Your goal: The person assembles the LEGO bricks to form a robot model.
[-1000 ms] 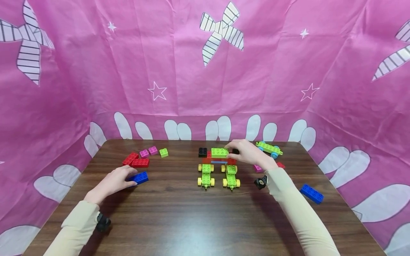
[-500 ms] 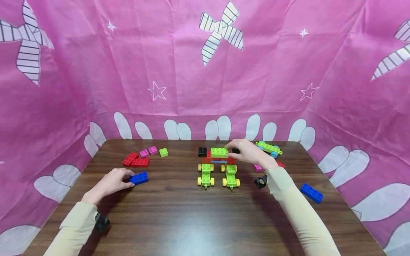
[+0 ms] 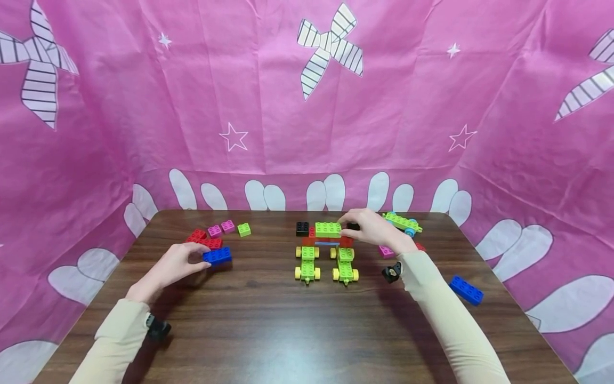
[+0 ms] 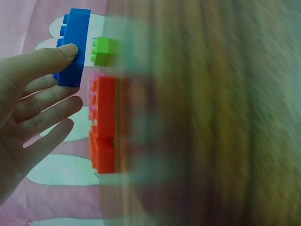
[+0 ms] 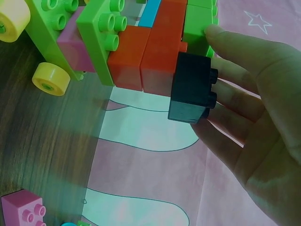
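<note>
My left hand (image 3: pixel 168 266) pinches a blue building brick (image 3: pixel 218 256) between thumb and fingers. In the left wrist view that brick (image 4: pixel 75 49) is raised, its studs facing the palm. My right hand (image 3: pixel 369 228) holds a lime green brick (image 3: pixel 328 230) at the right end of a built block structure, thumb in front and fingers behind. The structure has red bricks (image 5: pixel 162 47), a black brick (image 3: pixel 302 229) at the left and another black brick (image 5: pixel 190 87) at the right, partly hidden by the hand. Below stand green wheeled bases (image 3: pixel 307 264) with yellow wheels.
Red bricks (image 3: pixel 211 243), pink bricks (image 3: pixel 227 226) and a small green brick (image 3: pixel 244 230) lie at the back left. Right of the structure are a green car base (image 3: pixel 402 222) with blue wheels, a pink brick (image 3: pixel 386 251) and a long blue brick (image 3: pixel 467 290).
My left hand has lifted the blue brick and carried it slightly right and away from me, now overlapping the red bricks in view. The right hand stays on the structure.
</note>
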{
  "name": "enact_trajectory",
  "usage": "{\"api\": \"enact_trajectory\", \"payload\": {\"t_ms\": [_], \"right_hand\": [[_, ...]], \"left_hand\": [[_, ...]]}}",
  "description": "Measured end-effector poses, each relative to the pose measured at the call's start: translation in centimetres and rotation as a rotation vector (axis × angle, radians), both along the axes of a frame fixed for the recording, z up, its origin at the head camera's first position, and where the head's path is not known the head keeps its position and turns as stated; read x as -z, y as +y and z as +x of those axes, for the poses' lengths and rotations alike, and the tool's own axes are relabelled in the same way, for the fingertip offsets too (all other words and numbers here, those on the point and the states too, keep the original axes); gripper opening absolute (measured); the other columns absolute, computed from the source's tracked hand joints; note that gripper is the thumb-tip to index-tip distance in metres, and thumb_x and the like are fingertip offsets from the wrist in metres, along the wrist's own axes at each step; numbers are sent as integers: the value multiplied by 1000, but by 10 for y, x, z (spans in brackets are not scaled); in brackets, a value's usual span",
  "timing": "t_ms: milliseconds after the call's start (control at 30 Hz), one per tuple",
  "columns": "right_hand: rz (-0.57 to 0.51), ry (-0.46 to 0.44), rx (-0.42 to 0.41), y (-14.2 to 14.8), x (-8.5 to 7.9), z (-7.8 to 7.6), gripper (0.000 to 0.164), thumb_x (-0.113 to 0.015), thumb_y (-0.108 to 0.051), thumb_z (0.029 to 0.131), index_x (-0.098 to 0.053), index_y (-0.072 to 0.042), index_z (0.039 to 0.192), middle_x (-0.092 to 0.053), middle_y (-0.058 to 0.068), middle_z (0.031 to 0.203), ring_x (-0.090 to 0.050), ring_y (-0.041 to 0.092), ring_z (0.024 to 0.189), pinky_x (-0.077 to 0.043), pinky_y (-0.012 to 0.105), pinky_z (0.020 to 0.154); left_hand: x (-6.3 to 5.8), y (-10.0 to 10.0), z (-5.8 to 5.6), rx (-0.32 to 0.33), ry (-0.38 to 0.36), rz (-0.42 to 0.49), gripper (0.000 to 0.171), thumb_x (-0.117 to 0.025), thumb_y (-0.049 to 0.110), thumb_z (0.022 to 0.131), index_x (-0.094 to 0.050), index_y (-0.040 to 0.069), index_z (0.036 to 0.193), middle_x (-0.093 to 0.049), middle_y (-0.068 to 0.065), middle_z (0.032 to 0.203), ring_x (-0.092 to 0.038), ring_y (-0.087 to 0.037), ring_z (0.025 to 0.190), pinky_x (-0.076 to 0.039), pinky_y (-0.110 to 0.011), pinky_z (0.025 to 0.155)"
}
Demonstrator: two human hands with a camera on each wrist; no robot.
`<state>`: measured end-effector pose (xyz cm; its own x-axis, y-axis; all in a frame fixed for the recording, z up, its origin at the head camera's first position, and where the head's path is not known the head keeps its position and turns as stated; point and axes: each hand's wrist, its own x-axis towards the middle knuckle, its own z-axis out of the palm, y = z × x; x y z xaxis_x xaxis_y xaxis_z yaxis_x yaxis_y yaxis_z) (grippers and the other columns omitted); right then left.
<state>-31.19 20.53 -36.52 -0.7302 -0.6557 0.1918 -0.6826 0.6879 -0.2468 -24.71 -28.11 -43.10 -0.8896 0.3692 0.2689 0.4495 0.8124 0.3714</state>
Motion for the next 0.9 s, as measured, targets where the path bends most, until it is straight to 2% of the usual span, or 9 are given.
{"api": "enact_trajectory", "payload": {"t_ms": [267, 500, 633, 900], "right_hand": [[10, 8, 0, 1, 0, 0, 26, -65, -30, 88, -68, -15, 109, -68, -1, 105, -64, 12, 94, -54, 33, 80], [5, 9, -7, 2, 0, -1, 28, -64, -31, 88, -68, -13, 109, -68, -1, 104, -64, 12, 93, -54, 32, 80], [8, 6, -2, 2, 2, -2, 28, -64, -32, 88, -68, -14, 110, -68, -1, 105, -64, 12, 94, -54, 32, 80], [14, 3, 10, 3, 2, -1, 26, -64, -31, 88, -68, -16, 109, -68, -2, 105, -64, 11, 93, -54, 31, 80]], "left_hand": [[-13, 18, -5, 57, 33, 74, 33, -74, 26, 79, -68, 8, 106, -71, -4, 94, -63, -16, 85, -55, -37, 78], [-26, 34, -12, 93, 65, 137, 32, -75, 19, 78, -67, 7, 107, -69, -7, 97, -63, -20, 85, -55, -37, 77], [-35, 45, -17, 115, 86, 172, 33, -76, 18, 77, -67, 6, 108, -70, -8, 95, -64, -18, 82, -56, -32, 71], [-58, 76, -25, 132, 55, 225, 34, -75, 22, 79, -67, 8, 109, -70, -8, 95, -65, -22, 85, -55, -42, 78]]}}
